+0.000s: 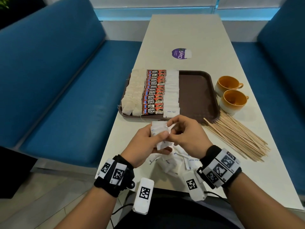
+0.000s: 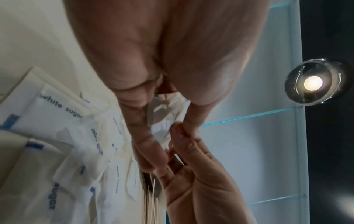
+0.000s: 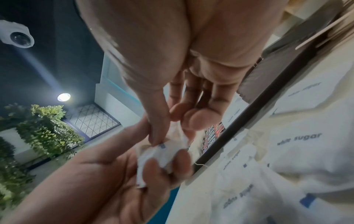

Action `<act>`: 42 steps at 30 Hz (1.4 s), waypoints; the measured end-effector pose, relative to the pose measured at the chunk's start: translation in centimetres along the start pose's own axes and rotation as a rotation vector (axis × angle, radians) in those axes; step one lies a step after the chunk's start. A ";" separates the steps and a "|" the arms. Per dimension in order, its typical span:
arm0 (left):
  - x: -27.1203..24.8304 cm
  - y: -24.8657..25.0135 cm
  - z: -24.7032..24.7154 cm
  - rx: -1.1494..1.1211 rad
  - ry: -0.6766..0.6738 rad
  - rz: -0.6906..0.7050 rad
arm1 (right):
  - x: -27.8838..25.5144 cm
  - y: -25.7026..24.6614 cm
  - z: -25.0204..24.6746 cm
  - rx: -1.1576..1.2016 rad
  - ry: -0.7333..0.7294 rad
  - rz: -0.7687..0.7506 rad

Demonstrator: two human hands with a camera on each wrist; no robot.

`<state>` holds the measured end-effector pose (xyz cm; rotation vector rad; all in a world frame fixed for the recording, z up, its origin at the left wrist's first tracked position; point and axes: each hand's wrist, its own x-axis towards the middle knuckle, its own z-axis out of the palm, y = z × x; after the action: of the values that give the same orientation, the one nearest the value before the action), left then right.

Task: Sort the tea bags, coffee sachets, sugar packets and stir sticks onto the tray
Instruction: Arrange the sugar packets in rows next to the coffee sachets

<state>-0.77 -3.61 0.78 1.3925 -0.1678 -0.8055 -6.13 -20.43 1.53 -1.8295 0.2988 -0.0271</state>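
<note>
My left hand (image 1: 145,142) grips a small stack of white sugar packets (image 1: 159,129) just in front of the brown tray (image 1: 194,93). My right hand (image 1: 188,134) meets it from the right and pinches the top packet (image 3: 162,153) between thumb and fingers. On the tray's left half lie three columns: tea bags (image 1: 133,93), red coffee sachets (image 1: 154,95) and sugar packets (image 1: 172,93). More loose sugar packets (image 1: 171,162) are heaped on the table under my hands. Wooden stir sticks (image 1: 236,138) lie in a fan to the right.
Two orange-lined cups (image 1: 228,84) (image 1: 234,100) stand right of the tray. A purple round sticker (image 1: 181,53) sits on the table behind it. Blue benches flank the narrow table. The tray's right half is bare.
</note>
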 end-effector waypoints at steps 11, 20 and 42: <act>-1.5 0.1 -6.1 0.250 0.365 -0.027 | 2.0 1.9 0.7 -0.810 -0.272 -0.008; -0.7 -1.1 -6.0 0.844 0.280 -0.011 | 2.7 2.4 1.5 -0.902 -0.367 -0.043; -0.4 -1.9 -4.2 0.898 0.275 0.035 | 1.0 3.2 -2.7 -0.851 -0.171 0.267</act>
<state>0.44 0.11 -1.73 2.3185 -0.3654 -0.5011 -6.25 -23.96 -0.96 -2.5913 0.4757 0.5097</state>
